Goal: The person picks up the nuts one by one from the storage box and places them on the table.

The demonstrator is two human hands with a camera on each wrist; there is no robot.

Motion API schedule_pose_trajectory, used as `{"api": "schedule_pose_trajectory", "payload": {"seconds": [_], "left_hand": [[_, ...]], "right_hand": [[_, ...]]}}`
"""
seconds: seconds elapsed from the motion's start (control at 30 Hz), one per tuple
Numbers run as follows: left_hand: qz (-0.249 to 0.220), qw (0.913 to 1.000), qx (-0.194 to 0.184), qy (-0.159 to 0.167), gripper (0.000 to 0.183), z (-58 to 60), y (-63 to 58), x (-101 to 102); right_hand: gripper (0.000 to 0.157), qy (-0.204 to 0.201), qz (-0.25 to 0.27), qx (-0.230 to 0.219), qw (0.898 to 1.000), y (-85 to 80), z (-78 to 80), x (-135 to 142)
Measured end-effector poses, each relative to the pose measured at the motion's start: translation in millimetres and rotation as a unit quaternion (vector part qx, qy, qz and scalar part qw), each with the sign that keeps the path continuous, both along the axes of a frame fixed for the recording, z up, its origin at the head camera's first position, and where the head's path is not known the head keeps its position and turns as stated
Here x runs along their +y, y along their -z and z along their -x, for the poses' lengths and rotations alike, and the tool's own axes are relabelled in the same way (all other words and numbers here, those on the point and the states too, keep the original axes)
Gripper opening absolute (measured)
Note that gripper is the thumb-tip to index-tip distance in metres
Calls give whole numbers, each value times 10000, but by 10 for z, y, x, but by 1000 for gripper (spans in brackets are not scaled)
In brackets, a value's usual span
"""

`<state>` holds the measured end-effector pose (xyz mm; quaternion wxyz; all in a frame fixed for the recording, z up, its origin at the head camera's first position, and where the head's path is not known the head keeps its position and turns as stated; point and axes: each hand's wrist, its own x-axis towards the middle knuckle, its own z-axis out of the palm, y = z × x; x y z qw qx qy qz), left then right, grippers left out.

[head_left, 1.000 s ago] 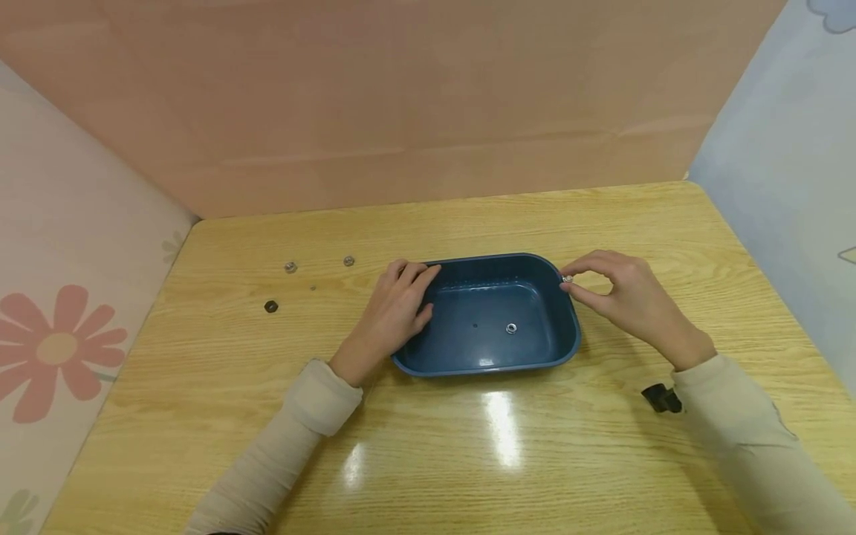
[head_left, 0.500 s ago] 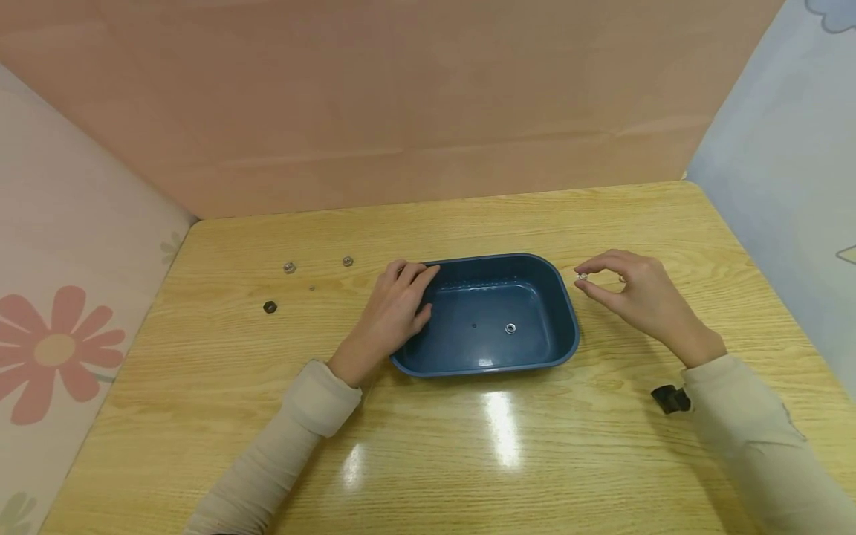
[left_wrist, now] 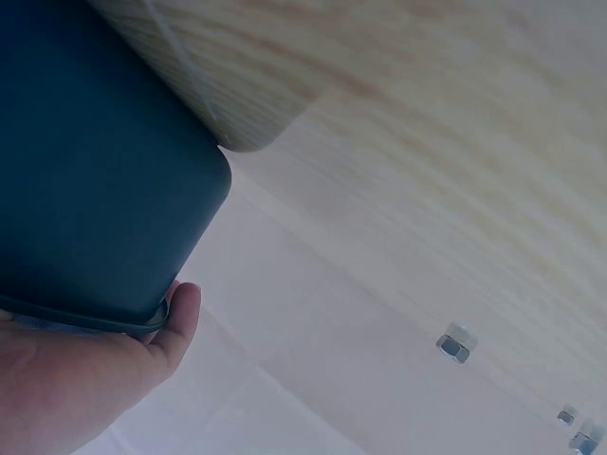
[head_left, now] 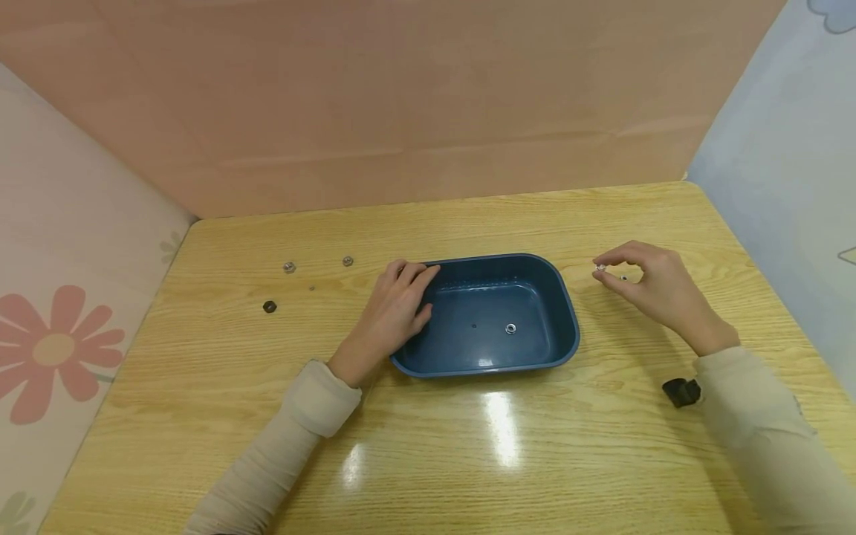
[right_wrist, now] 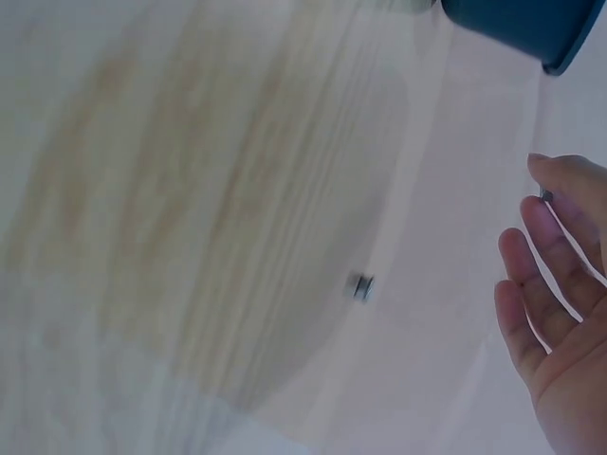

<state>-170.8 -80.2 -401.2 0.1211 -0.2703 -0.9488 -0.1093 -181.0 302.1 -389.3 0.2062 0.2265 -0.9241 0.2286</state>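
My left hand (head_left: 394, 308) grips the left end of a blue plastic tub (head_left: 481, 369), fingers over the rim. In the left wrist view, part of that hand (left_wrist: 85, 384) shows beneath the tub's rim (left_wrist: 66, 318). My right hand (head_left: 658, 290) pinches a small silver nut (head_left: 600, 267) between thumb and forefinger, to the right of the tub. Another nut (head_left: 624, 278) lies on the table behind those fingers; the right wrist view shows this nut (right_wrist: 360, 286) standing apart from the hand (right_wrist: 569, 294). Inside the tub rests one silver nut (head_left: 511, 328), with a tiny dark spot near it.
On the left of the wooden table (head_left: 428, 461) lie a black nut (head_left: 270, 306), a silver nut (head_left: 289, 267), another silver nut (head_left: 348, 261) and a tiny bit (head_left: 311, 288). A black device (head_left: 682, 392) sits at the right wrist. Walls enclose the back and sides.
My right hand has drawn away from the tub's right rim, to the right, still pinching the nut. The nut on the table behind it has come into view. The left hand and tub stay put.
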Motion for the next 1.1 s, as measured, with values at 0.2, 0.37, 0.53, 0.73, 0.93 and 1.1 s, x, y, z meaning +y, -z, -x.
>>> {"api": "schedule_pose_trajectory", "payload": {"seconds": [0.2, 0.37, 0.53, 0.73, 0.93, 1.1], "left_hand": [[-16, 10000, -13, 12, 59, -2, 3, -1], [-6, 10000, 7, 4, 58, -3, -1, -4], [17, 10000, -34, -18, 58, 0, -5, -1], [65, 9999, -95, -46, 58, 1, -1, 0], [60, 9999, -89, -30, 59, -1, -12, 3], [70, 10000, -29, -9, 58, 2, -13, -1]], "right_hand": [[20, 206, 70, -191, 9996, 36, 50, 152], [22, 374, 88, -311, 9988, 46, 71, 230], [24, 538, 43, -427, 9976, 37, 85, 305], [25, 739, -94, -818, 9939, 36, 115, 423], [24, 854, -145, -1263, 9882, 31, 134, 530], [25, 931, -184, -1494, 9842, 39, 162, 614]]}}
